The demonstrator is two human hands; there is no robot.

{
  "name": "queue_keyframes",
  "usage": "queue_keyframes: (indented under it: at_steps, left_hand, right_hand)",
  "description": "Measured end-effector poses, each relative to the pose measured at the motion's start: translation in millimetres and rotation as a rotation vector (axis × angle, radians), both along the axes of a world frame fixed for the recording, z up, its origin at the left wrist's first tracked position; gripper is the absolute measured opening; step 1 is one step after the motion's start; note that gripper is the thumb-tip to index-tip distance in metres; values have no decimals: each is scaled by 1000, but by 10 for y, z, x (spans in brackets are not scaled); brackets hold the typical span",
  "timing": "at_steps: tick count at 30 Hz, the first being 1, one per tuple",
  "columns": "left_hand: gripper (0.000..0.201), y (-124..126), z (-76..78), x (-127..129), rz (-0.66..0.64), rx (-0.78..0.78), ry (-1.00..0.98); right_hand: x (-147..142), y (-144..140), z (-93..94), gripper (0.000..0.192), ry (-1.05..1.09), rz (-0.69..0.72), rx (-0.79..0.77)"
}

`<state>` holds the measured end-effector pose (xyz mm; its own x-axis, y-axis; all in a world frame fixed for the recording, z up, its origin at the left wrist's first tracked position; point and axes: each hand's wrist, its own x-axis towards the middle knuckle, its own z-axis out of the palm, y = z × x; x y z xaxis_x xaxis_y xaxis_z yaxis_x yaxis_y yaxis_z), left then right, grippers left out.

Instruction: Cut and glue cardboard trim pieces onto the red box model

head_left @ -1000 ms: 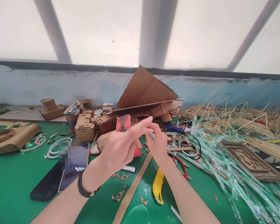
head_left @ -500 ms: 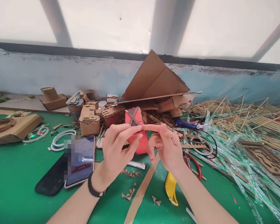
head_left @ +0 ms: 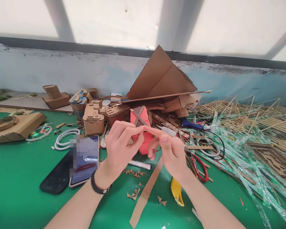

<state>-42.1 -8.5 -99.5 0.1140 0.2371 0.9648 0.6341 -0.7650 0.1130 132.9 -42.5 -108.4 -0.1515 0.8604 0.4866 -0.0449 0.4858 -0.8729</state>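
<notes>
My left hand (head_left: 124, 143), with a black beaded bracelet on its wrist, has thumb and index finger brought together in a pinch; anything between the tips is too small to make out. The stretched index finger of my right hand (head_left: 173, 152) meets those fingertips, while its other fingers curl loosely apart, holding nothing. Directly behind the hands stands a red box (head_left: 145, 143) with crossed grey-brown strips on top, partly hidden by my fingers. Below lie a white marker-like stick (head_left: 140, 164), small cardboard triangles (head_left: 134, 194) and a long cardboard strip (head_left: 146, 189) on the green table (head_left: 109, 210).
Two phones (head_left: 85, 159) overlap at left, near a coiled white cable (head_left: 64, 140). Red-handled scissors (head_left: 201, 168), a yellow tool (head_left: 177, 192) and a blue glue gun (head_left: 192, 124) surround my right arm. Cardboard models (head_left: 92, 122), wooden sticks (head_left: 219, 109) and plastic film (head_left: 243, 168) fill the back and right.
The view has shifted slightly. My left thumb has closed up to the index fingertip, and my right thumb sits higher beside its index finger. The fingertips still touch.
</notes>
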Motion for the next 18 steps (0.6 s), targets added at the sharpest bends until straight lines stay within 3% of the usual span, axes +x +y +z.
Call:
queue_keyframes:
  at_steps: [7,18]
  left_hand:
    - [23,29,-7,-13,25,28,61]
    - [26,6,7,18,5,23,74]
  right_hand:
    - [8,11,-42,48,-222,-98,253]
    - [9,5,-44,45,-227,-104,276]
